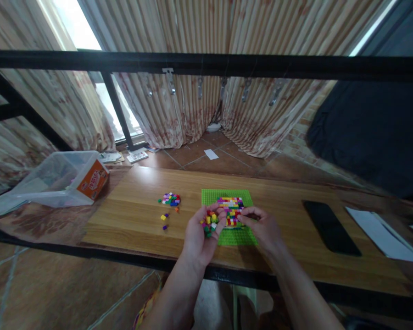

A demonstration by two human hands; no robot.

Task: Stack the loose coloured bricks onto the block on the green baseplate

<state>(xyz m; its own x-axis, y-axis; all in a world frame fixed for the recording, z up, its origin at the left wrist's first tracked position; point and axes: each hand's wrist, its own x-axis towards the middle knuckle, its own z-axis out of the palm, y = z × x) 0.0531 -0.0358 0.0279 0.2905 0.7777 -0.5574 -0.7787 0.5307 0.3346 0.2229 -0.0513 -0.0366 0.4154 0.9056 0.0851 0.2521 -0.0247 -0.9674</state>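
Observation:
A green baseplate lies on the wooden board, with rows of small multicoloured building bricks covering its middle. My left hand is cupped over the plate's left side, palm up, its fingers curled round a heap of loose bricks in yellow, green, white, red and other colours. At the right edge of the brick rows is my right hand, thumb and forefinger pinched close together. Whatever sits between those fingertips is too small to make out.
On the wooden board, a small brick pile and a few stray bricks lie left of the plate. A black phone-like slab and white paper are at right. A clear plastic bin stands far left.

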